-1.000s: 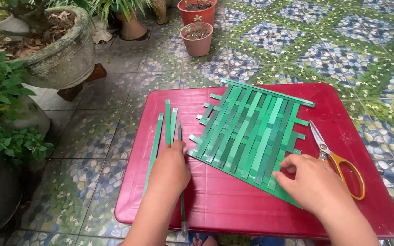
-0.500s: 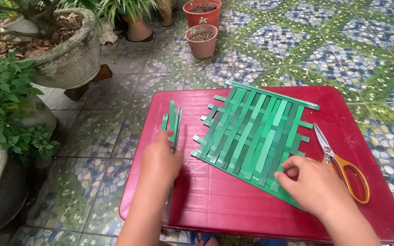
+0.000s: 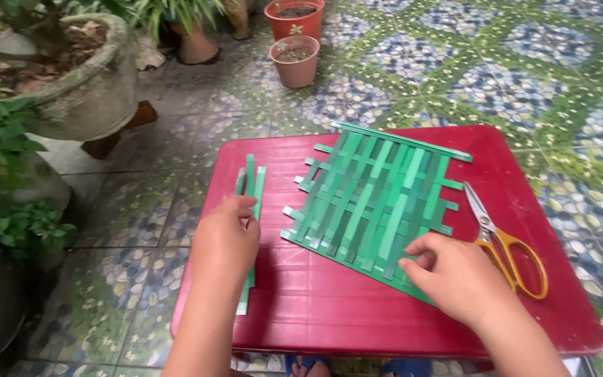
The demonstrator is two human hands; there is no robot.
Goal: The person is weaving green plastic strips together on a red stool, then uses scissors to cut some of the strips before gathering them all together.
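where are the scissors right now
The orange-handled scissors lie on the red table near its right edge, just right of the woven green mat and beyond the right hand.

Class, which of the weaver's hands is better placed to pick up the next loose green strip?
Probably the left hand: it rests on the loose green strips, while the right hand lies on the woven mat.

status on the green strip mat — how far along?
Mostly woven: the green mat shows many crossed strips, ends untrimmed. In hand: left hand rests on the loose strips; right hand pins the mat's near edge. Left: those strips remain unwoven; scissors lie untouched.
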